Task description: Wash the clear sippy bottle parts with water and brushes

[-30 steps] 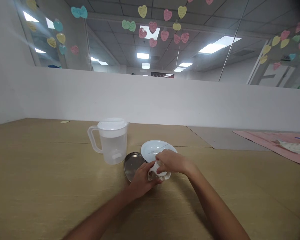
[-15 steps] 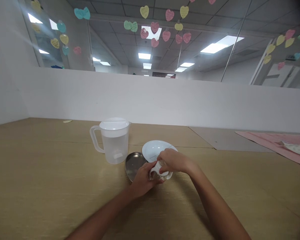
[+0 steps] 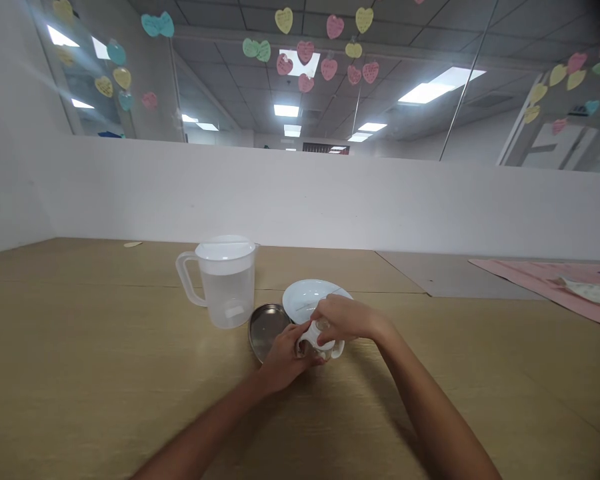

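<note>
Between my hands is a small clear container with a white top (image 3: pixel 311 335) and a white loop-shaped handle at its right side. My left hand (image 3: pixel 284 360) is closed round its left side and lower part. From above, my right hand (image 3: pixel 347 316) grips the white top, with its fingers curled over it. Part of the container is hidden behind my fingers. Just behind my left hand lies a round metal dish (image 3: pixel 266 328). A white plate (image 3: pixel 300 297) sits behind my right hand, which covers its near edge.
A translucent plastic pitcher (image 3: pixel 229 293) with a white lid stands left of the dish and holds clear liquid. Far right on the table (image 3: pixel 105 373) lies a pink cloth (image 3: pixel 520 272) with a pale item on it. A white wall (image 3: pixel 300 200) runs along the back.
The view has shifted slightly. Both hands keep their hold on the container, and nothing else has visibly moved.
</note>
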